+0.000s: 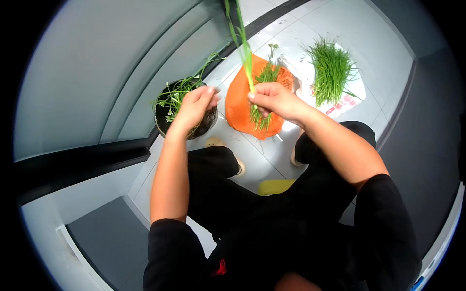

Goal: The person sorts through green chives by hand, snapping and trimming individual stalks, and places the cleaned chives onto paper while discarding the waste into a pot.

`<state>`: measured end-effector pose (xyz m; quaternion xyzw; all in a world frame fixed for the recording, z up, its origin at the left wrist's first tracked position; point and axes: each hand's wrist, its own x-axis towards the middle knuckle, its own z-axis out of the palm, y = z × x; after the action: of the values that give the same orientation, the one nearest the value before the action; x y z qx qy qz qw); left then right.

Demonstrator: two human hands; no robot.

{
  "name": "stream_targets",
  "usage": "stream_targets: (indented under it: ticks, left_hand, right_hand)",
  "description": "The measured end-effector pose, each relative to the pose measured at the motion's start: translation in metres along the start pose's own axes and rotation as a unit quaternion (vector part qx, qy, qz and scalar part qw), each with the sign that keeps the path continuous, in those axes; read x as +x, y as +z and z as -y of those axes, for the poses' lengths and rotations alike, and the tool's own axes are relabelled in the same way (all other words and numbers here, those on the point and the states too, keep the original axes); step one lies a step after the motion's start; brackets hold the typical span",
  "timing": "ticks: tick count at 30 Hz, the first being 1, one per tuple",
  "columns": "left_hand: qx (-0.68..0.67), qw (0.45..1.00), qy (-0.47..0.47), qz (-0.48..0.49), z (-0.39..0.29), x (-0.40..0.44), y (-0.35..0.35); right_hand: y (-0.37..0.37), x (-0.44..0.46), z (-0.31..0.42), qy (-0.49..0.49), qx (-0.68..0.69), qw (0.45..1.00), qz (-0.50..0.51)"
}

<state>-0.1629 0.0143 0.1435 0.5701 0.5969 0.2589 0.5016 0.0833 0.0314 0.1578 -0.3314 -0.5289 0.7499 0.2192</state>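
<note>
My right hand is closed in a pinch around the lower part of a long green stalk, which stands upright above an orange bag. A bunch of green stems lies on that bag, partly behind my right hand. My left hand is raised beside a dark round bin; its fingers are drawn together, slightly blurred, and anything between them is too small to make out. Loose green stems and leaves hang over the bin's rim.
A thick bundle of thin green stalks lies on a white plastic bag at the right. Pale tiles cover the floor. A grey panel stands at the left, and a yellow-green object is between my legs.
</note>
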Motion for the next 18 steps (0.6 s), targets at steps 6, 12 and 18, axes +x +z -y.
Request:
stream_targets:
  ticks: [6,12,18]
  left_hand:
    - [-0.318,0.946,0.048,0.045,-0.059,0.010,0.066]
    - [-0.438,0.896,0.050,0.043,-0.053,0.012,0.064]
    - [-0.418,0.907,0.059,0.017,-0.057,0.010,0.063]
  right_hand:
    - [0.013,-0.004,-0.007,-0.014,-0.069,0.997,0.010]
    - [0.011,-0.014,-0.004,-0.011,0.017,0.999,0.050]
    - [0.018,-0.015,0.003,-0.003,0.020,0.999,0.030]
